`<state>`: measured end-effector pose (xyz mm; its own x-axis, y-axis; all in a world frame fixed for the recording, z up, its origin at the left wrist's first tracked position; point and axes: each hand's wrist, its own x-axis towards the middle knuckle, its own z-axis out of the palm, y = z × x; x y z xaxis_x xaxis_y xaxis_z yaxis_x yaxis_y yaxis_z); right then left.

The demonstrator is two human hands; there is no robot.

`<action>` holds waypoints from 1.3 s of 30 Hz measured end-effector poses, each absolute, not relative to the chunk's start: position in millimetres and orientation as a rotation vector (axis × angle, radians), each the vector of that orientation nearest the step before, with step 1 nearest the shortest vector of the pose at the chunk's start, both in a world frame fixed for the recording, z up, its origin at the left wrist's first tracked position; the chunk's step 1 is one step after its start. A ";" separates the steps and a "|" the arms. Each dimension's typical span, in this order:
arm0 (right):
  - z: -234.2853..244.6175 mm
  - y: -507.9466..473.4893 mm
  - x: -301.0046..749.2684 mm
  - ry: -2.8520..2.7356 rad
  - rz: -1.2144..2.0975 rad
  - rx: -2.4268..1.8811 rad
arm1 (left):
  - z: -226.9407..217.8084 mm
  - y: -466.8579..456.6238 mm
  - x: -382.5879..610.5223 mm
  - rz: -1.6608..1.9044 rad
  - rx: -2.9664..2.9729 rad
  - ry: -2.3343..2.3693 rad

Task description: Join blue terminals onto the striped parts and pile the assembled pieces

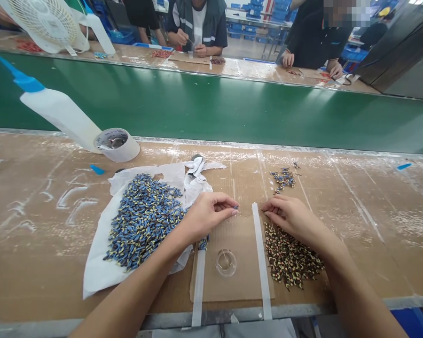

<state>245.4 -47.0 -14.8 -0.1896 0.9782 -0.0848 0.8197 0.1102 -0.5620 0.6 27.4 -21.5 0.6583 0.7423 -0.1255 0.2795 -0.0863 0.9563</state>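
My left hand (211, 211) is closed in a pinch above the cardboard pad (236, 288), with a small blue piece (236, 207) between thumb and fingertip. To its left, a heap of small blue, yellow and black pieces (144, 220) lies on a white sheet (97, 272). My right hand (289, 213) has its thumb and fingers drawn together at the top of a pile of small dark pieces with yellow and red (291, 258); what they hold is too small to make out. A clear round cup (226, 263) with a thin stick in it stands on the pad between my forearms.
Behind my right hand lies a small cluster of blue-and-yellow pieces (283, 179). A white bottle with a blue nozzle (61, 112) leans by a tape roll (118, 144). Beyond the green belt (211, 105), people work at another bench with a fan (49, 23).
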 end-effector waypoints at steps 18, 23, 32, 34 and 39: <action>-21.8 -39.7 243.7 -2.126 0.556 -1.672 | -18.9 24.4 0.8 0.519 1.756 0.878; -13.4 -44.2 227.5 -1.577 0.979 -1.555 | -12.8 20.6 3.3 0.579 1.896 0.882; -10.7 -50.4 201.0 -1.212 1.149 -1.443 | -14.9 12.6 9.5 0.723 2.238 0.843; -12.4 -50.3 199.5 -1.205 1.133 -1.444 | -16.2 11.3 10.2 0.741 2.276 0.846; -14.6 -51.3 196.9 -1.223 1.149 -1.433 | -17.5 9.3 11.5 0.751 2.343 0.829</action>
